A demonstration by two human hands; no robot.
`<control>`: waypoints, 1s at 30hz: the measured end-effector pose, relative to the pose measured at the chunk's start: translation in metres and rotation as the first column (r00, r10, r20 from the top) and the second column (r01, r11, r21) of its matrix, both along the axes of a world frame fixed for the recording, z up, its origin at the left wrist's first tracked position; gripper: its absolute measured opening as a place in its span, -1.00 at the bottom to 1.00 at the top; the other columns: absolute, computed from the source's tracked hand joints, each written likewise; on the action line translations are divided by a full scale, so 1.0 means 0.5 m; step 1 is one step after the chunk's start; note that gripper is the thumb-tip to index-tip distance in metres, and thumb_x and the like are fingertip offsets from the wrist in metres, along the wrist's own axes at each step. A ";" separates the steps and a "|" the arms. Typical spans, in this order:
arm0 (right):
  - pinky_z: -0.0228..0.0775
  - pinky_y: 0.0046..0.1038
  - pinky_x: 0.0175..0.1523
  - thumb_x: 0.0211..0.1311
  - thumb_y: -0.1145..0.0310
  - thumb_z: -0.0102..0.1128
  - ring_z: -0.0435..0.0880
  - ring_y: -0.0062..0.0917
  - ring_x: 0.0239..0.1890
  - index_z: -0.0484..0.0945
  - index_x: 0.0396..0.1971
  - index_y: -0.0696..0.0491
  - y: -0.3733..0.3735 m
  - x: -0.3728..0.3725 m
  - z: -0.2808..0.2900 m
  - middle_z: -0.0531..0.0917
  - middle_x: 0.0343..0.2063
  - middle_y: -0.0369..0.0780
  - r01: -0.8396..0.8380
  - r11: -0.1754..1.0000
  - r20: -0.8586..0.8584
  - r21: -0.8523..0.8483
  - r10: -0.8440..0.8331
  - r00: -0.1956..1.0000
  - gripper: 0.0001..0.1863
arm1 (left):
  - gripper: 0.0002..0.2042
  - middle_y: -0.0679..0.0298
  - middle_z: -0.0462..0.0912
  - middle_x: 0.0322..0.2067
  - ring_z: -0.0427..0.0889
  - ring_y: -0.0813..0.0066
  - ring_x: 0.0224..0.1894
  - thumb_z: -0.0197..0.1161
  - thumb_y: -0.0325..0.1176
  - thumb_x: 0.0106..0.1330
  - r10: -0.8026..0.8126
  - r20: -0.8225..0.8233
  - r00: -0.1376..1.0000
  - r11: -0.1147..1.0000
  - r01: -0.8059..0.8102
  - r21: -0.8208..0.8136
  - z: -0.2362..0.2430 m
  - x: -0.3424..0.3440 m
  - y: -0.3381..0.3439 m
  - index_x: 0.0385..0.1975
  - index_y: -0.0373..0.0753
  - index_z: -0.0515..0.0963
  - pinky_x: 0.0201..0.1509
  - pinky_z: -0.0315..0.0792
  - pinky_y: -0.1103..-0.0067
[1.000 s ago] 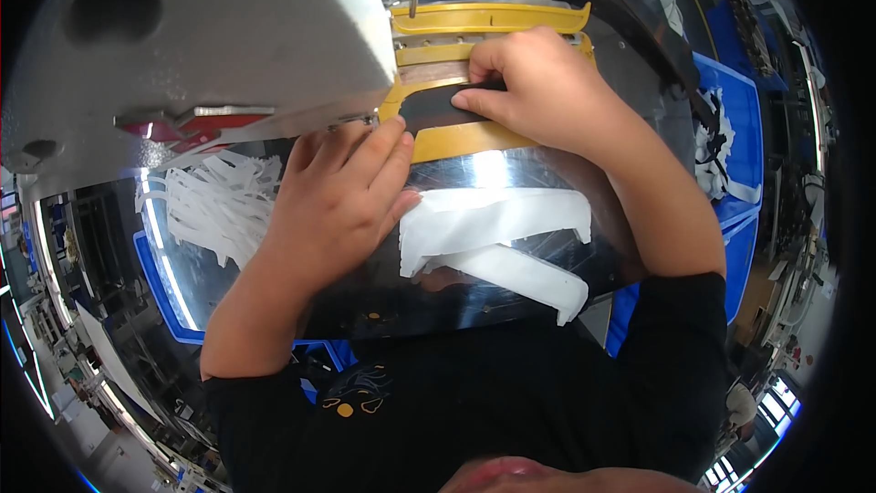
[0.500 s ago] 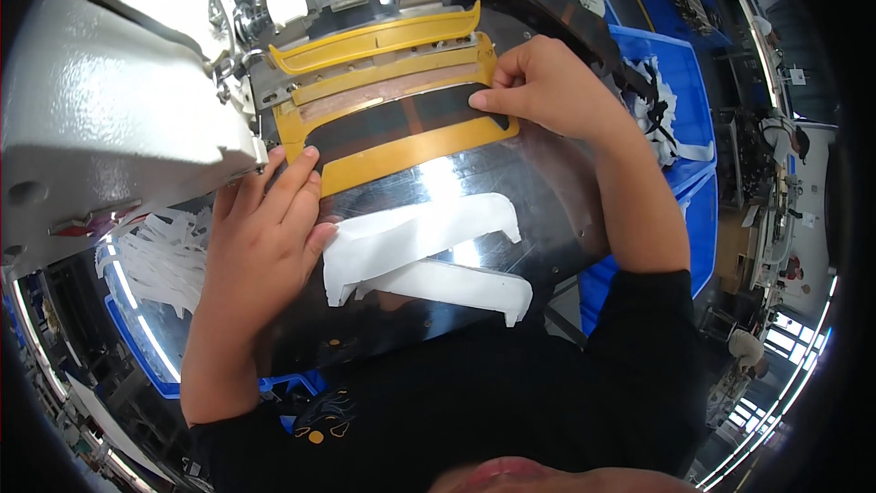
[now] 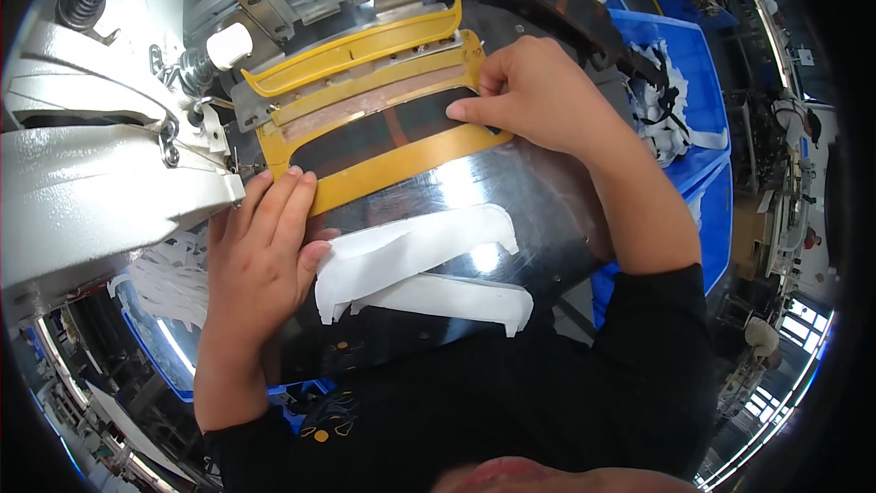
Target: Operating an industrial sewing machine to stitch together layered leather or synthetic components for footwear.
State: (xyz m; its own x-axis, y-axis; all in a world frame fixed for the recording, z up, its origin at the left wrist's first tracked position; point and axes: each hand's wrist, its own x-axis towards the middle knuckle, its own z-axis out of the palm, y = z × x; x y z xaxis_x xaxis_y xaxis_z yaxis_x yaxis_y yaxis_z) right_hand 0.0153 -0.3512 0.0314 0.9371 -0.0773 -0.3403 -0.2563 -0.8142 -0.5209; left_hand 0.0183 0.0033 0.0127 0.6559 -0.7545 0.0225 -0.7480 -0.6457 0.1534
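A yellow sewing template (image 3: 383,169) lies on the shiny metal table, its hinged yellow flap (image 3: 356,47) raised at the far side. Dark plaid fabric (image 3: 365,137) with an orange stripe fills the window of the template. My left hand (image 3: 260,242) rests with outstretched fingers at the template's near left corner, close to the machine head. At the right end my right hand (image 3: 547,96) grips the template's edge with curled fingers, its thumb pressing on the fabric. Nearer to me, a curved white piece (image 3: 415,246) overlaps another white piece (image 3: 447,299).
A white sewing machine (image 3: 109,173) stands close on the left. Blue bins (image 3: 707,73) with white and black scraps are at the right. White strips (image 3: 169,274) heap up below the machine. Dark plaid material (image 3: 538,0) lies at the far right of the table.
The view has shifted, showing more of the machine. My left fingertips have drawn slightly back from the fabric's end. My right thumb sits slightly farther in on the fabric.
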 end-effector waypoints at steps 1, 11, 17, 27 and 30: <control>0.65 -0.25 -0.19 0.25 0.02 0.60 0.81 -0.24 -0.43 0.83 -0.44 0.15 0.004 -0.001 -0.001 0.78 -0.53 -0.06 -0.006 0.999 0.025 -0.037 0.007 1.000 -0.57 | -0.44 0.13 0.65 0.36 0.50 0.01 0.44 0.15 0.07 0.62 -0.004 0.021 1.000 1.000 0.004 0.026 -0.001 0.001 -0.001 0.34 -0.26 0.63 0.50 0.30 0.10; 0.66 -0.21 -0.16 0.31 0.03 0.57 0.81 -0.21 -0.43 0.85 -0.42 0.14 0.010 -0.003 -0.013 0.76 -0.54 -0.05 0.022 0.997 0.103 -0.070 -0.015 0.995 -0.58 | -0.35 0.30 0.65 0.37 0.54 0.17 0.41 0.30 0.13 0.47 0.037 0.125 0.992 0.994 -0.049 0.100 -0.003 -0.013 -0.012 0.44 -0.11 0.61 0.41 0.35 0.13; 0.66 -0.22 -0.16 0.30 0.00 0.57 0.82 -0.23 -0.42 0.88 -0.35 0.14 0.000 -0.002 0.010 0.77 -0.54 -0.06 -0.032 0.989 -0.013 -0.145 0.031 0.999 -0.57 | -0.29 0.31 0.63 0.38 0.51 0.18 0.43 0.32 0.17 0.41 0.017 0.146 0.989 0.993 -0.034 0.115 -0.004 -0.010 -0.012 0.47 -0.13 0.57 0.40 0.34 0.11; 0.63 -0.36 -0.23 0.18 -0.12 0.66 0.82 -0.38 -0.45 0.87 -0.38 0.17 -0.038 -0.010 0.007 0.79 -0.53 -0.09 -0.022 0.999 -0.068 0.039 0.025 0.997 -0.45 | -0.26 0.27 0.62 0.33 0.49 0.14 0.41 0.37 0.19 0.35 0.005 0.117 0.993 0.998 -0.013 0.068 -0.010 -0.006 -0.009 0.50 -0.01 0.58 0.42 0.33 0.12; 0.64 -0.38 -0.23 0.18 -0.18 0.65 0.82 -0.42 -0.47 0.87 -0.38 0.15 -0.019 -0.008 0.007 0.80 -0.54 -0.13 -0.045 0.998 -0.058 -0.052 0.042 0.997 -0.42 | -0.26 0.27 0.61 0.31 0.48 0.10 0.39 0.37 0.20 0.34 0.009 0.104 0.995 0.997 -0.017 0.078 -0.013 -0.005 -0.011 0.52 0.05 0.57 0.42 0.33 0.11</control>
